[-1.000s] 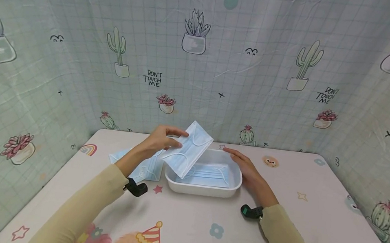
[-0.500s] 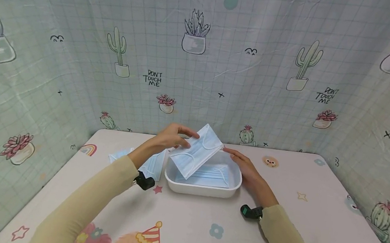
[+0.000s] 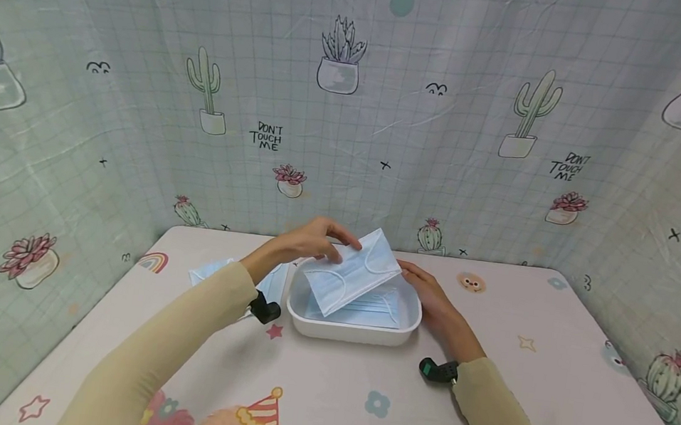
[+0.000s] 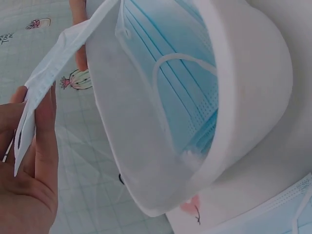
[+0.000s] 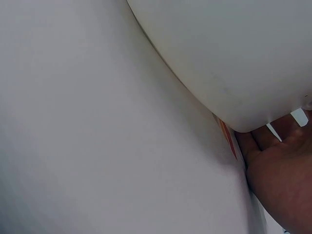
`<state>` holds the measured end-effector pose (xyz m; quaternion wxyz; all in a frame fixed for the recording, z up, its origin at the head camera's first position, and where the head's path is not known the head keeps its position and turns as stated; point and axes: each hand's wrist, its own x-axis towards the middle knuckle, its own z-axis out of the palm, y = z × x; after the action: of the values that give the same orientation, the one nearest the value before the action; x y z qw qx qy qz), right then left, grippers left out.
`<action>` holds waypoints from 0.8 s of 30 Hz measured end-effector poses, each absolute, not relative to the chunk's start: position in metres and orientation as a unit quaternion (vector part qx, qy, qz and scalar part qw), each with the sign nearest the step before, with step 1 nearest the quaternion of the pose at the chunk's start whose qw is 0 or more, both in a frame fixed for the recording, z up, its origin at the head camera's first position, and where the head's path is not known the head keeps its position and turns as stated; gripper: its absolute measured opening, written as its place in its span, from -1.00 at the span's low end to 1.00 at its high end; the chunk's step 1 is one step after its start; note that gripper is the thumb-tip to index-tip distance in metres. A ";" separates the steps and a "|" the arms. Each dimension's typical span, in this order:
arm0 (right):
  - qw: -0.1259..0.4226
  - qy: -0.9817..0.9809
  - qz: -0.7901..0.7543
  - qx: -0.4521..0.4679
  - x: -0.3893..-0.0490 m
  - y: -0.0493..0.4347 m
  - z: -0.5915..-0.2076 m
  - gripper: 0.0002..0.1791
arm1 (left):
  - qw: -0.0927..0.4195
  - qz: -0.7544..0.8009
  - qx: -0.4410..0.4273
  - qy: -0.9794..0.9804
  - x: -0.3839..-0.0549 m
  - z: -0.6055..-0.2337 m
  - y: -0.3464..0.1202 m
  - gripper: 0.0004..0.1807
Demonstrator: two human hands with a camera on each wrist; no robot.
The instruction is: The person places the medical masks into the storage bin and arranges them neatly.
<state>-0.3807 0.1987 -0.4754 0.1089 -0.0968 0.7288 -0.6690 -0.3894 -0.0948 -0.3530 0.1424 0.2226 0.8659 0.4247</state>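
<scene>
My left hand (image 3: 314, 240) pinches a light-blue face mask (image 3: 353, 277) by its edge, between thumb and fingers. The mask hangs tilted above a white plastic tub (image 3: 350, 333), its lower corner overlapping the tub's inside in the head view. Several pleated blue masks (image 4: 170, 73) lie inside the tub, ear loops showing. My right hand (image 3: 432, 298) rests against the tub's far right corner, its fingers extended along the outer wall. In the right wrist view the tub's wall (image 5: 234, 63) hides part of that hand's fingers (image 5: 247, 144).
More blue masks (image 3: 273, 284) lie on the table just left of the tub, partly behind the left forearm. The white table (image 3: 323, 397) has printed cartoon figures. A patterned cloth (image 3: 390, 126) hangs behind and at both sides.
My left hand has carried the mask rightward and slightly down, farther over the tub. The right hand has hardly moved, and the tub stays in place.
</scene>
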 end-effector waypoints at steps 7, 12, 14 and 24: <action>0.109 0.722 -0.676 -0.098 -0.382 0.197 -0.477 -0.46 | 0.172 0.394 0.258 0.865 -0.392 -0.349 -0.082 -0.53; 0.112 0.717 -0.681 -0.098 -0.381 0.197 -0.476 -0.43 | 0.194 0.383 0.281 0.858 -0.395 -0.348 -0.077 -0.51; 0.115 0.717 -0.681 -0.098 -0.381 0.197 -0.475 -0.43 | 0.201 0.379 0.287 0.857 -0.396 -0.348 -0.076 -0.50; 0.116 0.720 -0.679 -0.085 -0.381 0.198 -0.476 -0.42 | 0.243 0.340 0.301 0.857 -0.400 -0.346 -0.067 -0.50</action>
<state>-0.3812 0.1984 -0.4763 0.1163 -0.0846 0.7201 -0.6787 -0.3999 -0.0672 -0.3462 0.2433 0.3007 0.8572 0.3400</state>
